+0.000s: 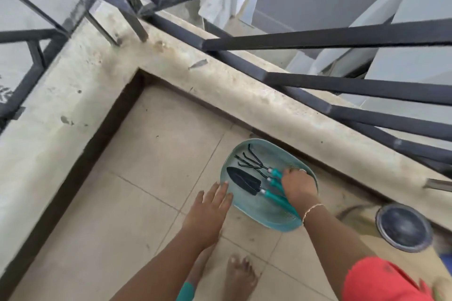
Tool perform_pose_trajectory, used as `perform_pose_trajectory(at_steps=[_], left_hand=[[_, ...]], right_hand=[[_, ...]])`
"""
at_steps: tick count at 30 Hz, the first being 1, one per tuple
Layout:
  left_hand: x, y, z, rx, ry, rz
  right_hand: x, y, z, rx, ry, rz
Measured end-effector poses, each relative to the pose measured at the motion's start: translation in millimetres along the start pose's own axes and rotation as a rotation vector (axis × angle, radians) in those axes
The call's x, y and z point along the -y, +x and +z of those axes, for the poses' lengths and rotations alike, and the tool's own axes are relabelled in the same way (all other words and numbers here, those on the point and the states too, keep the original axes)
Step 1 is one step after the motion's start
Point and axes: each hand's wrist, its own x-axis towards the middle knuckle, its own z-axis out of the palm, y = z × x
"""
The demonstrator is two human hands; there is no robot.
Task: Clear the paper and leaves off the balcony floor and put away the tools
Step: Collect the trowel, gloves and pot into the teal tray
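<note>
Teal basket (265, 214) sat on the tiles (151, 161), left hand (208, 210) flat, fingers straight at its rim, right hand (297, 184) curled round the tool handles (275, 199) inside.

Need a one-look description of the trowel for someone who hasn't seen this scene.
On the tiled balcony floor, beside the concrete ledge, sits a shallow teal basket holding three teal-handled tools. The trowel lies nearest the left hand. It alone has a solid, pointed black blade; the two pronged tools beside it end in thin black tines.
</note>
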Motion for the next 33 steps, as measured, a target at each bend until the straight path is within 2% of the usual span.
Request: perform_pose_trajectory(at_steps=[3,4,6,7,10,14,17,19,23,25,33], left_hand=[[-4.7,-28.6,-13.1,-0.012,-0.091,-0.062],[-5.1,-45.4,-21.4,-0.044,-0.131,-0.090],[-6.1,-86.7,-46.8,-0.214,-0.176,-0.119],[-4.9,-109.4,-58.3,-0.224,-0.187,-0.121],[0.4,-181.5,-83.7,-0.163,-0.140,-0.141],[-6.1,-279.6,-126.9,-0.064,-0.150,-0.231],[-13.1,-318.0,-138.9,-0.218,-0.201,-0.238],[-21.4,-364.3,-150.3,-0.272,-0.309,-0.310],[-35.0,-434.9,-116.4,-0.379,-0.466,-0.494],[-45.7,-472.9,-90.9,-0.422,-0.511,-0.563],[-105.4,-632.1,71.5,-0.549,-0.913,-0.963]], right_hand=[[-2.8,-35.3,-18.4,-0.026,0.070,0.017],[-5.3,-54.6,-27.3,-0.042,0.079,0.007],[-10.8,-104.8,-46.9,-0.040,0.089,-0.023],[-14.0,-131.9,-57.6,-0.035,0.099,-0.031],[-24.7,-212.1,-91.4,-0.055,0.113,-0.037],[-21.8,-325.0,-149.5,-0.171,0.114,-0.032],[-14.4,-364.6,-164.1,-0.235,0.050,-0.073],[-5.8,-406.6,-179.2,-0.294,0.039,-0.128],[17.9,-466.0,-180.9,-0.383,-0.003,-0.220],[29.8,-493.5,-167.8,-0.352,-0.038,-0.285],[107.5,-609.8,-112.6,-0.381,-0.215,-0.620]])
